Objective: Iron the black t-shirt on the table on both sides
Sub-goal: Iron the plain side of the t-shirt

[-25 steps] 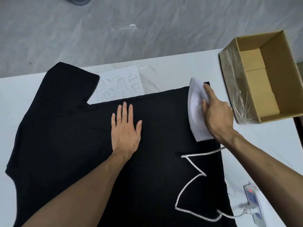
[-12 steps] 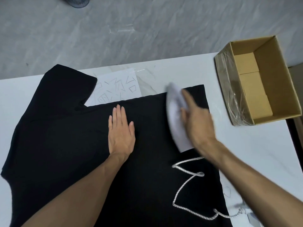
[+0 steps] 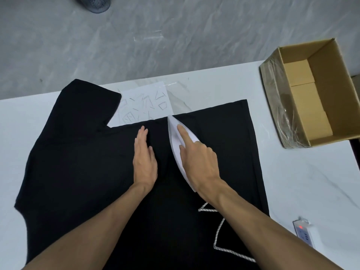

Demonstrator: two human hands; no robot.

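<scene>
The black t-shirt (image 3: 81,168) lies spread flat on the white table (image 3: 303,184), one sleeve pointing to the far left. A white iron (image 3: 176,137) stands on the shirt near its far edge, tip pointing away. My right hand (image 3: 196,158) grips the iron from the right, index finger stretched along its top. My left hand (image 3: 145,158) lies flat on the cloth just left of the iron, fingers straight and together. The iron's white braided cord (image 3: 218,234) trails over the shirt toward me, partly hidden by my right forearm.
An open cardboard box (image 3: 315,94) stands at the table's right far corner. A white power strip (image 3: 305,233) with a red light sits at the near right edge. A white sheet with drawn marks (image 3: 146,106) lies beyond the shirt. A dark bin (image 3: 93,3) stands on the floor.
My right hand has slid the iron leftward across the shirt, from its right hem to beside my left hand. My left hand stayed flat, fingers drawn together.
</scene>
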